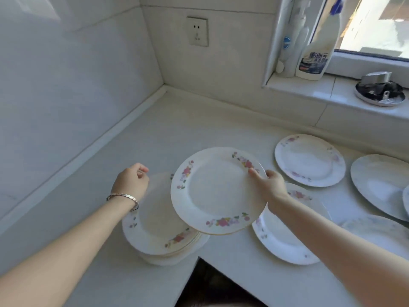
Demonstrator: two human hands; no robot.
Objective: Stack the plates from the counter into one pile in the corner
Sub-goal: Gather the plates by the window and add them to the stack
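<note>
The white table (177, 120) is carrying one pile (159, 222) of floral plates, with two loose floral plates (309, 160) and three grey plates (380, 182) lying right of the pile. The right hand (269, 185) is gripping another plate (214, 191) by its rim just above the pile. The left hand (131, 180) is hovering over the pile, loosely curled and empty.

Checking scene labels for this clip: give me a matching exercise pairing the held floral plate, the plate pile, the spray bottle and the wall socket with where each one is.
Things
1. floral plate
2. pile of plates
3. spray bottle
4. wall socket

Places
A. on the window sill
B. on the tiled wall above the corner
C. gripped by the right hand, above the counter
D. on the counter, by the left hand

Pairs: 1-C, 2-D, 3-A, 4-B
</note>
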